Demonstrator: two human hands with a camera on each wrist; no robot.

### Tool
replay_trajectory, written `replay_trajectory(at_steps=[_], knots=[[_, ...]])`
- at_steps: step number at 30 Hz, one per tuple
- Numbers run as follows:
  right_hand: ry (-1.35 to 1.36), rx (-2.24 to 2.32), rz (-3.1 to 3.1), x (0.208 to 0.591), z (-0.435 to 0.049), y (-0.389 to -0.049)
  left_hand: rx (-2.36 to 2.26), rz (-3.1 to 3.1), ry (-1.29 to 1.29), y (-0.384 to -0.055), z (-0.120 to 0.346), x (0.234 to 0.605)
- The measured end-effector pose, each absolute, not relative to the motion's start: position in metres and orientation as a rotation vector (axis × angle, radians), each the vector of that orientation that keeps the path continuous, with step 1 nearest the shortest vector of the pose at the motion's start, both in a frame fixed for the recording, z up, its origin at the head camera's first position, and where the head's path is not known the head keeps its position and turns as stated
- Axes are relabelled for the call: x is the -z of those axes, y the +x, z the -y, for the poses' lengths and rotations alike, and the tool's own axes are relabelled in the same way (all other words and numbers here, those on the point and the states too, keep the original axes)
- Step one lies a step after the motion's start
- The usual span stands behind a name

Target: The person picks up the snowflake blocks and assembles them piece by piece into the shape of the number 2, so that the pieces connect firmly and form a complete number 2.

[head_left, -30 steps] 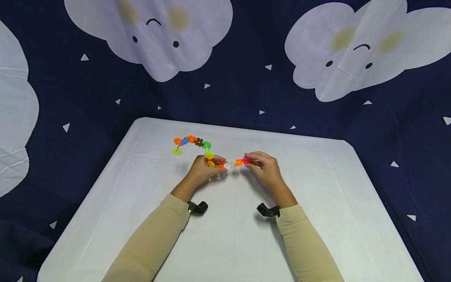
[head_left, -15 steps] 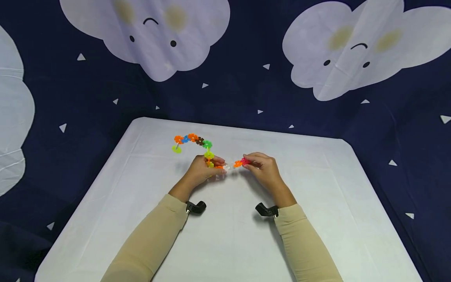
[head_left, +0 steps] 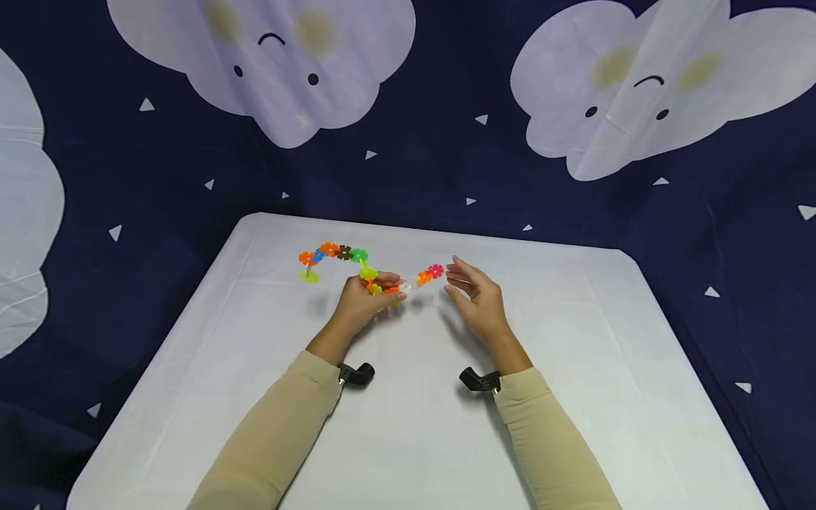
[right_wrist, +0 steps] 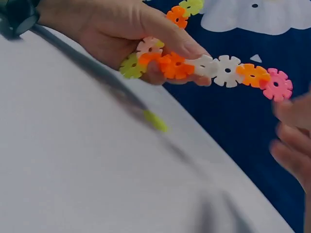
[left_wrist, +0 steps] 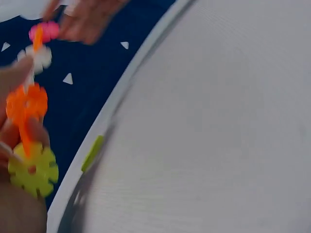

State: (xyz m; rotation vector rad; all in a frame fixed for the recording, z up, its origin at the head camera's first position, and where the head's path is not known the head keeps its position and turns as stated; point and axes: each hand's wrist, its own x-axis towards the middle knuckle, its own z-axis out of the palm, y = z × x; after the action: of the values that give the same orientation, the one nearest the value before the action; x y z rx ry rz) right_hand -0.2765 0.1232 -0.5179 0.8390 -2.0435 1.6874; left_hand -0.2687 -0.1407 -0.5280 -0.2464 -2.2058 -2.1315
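Note:
My left hand (head_left: 357, 301) pinches a chain of interlocking plastic snowflake discs (head_left: 344, 252) between thumb and fingers. From that grip the chain curves up and left through green, brown, orange and blue pieces to a yellow-green disc (head_left: 309, 277) at its far end. Toward the right, two whitish discs (right_wrist: 227, 71) and an orange disc (right_wrist: 252, 76) lead to a pink disc (right_wrist: 277, 84) at the tip. The right hand (head_left: 478, 294), fingers spread and holding nothing, stands just right of the pink disc. A yellow disc (left_wrist: 34, 170) shows beside the left fingers in the left wrist view.
Both hands are above a white-covered table (head_left: 408, 425). Behind it hangs a dark blue cloth (head_left: 440, 170) printed with clouds and small triangles. A black wrist camera (head_left: 357, 375) sits on the left wrist, another camera (head_left: 480, 380) on the right.
The right hand has let go of the pink disc and spread its fingers. The orange and pink pieces now stay on the chain's end, which has shifted slightly left with the left hand.

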Motion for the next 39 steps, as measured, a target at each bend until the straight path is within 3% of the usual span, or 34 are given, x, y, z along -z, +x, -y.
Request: replay_trajectory(at_steps=[4,10,16,21,25,33,39], knots=[[0.720,-1.452,2.284,0.526,-0.110,-0.274,2.125,2.066,-0.110,-0.271,0.142,0.530],[0.871,-1.055,2.652,0.535,-0.067,-0.275,2.122,1.946,-0.068,-0.272,0.143,0.529],[0.920,-0.891,2.668,0.540,-0.036,-0.283,2.124,1.959,-0.077,-0.271,0.143,0.530],[0.948,-0.790,2.605,0.541,-0.038,-0.280,2.097,1.997,-0.096,-0.269,0.142,0.532],[0.906,-0.922,2.543,0.538,-0.055,-0.277,2.078,2.029,-0.136,-0.270,0.141,0.531],[0.536,-1.751,2.317,0.528,-0.110,-0.273,2.047,2.229,-0.137,-0.269,0.139,0.529],[0.428,-1.895,2.140,0.521,-0.132,-0.269,1.975,2.399,-0.216,-0.270,0.140,0.529]])
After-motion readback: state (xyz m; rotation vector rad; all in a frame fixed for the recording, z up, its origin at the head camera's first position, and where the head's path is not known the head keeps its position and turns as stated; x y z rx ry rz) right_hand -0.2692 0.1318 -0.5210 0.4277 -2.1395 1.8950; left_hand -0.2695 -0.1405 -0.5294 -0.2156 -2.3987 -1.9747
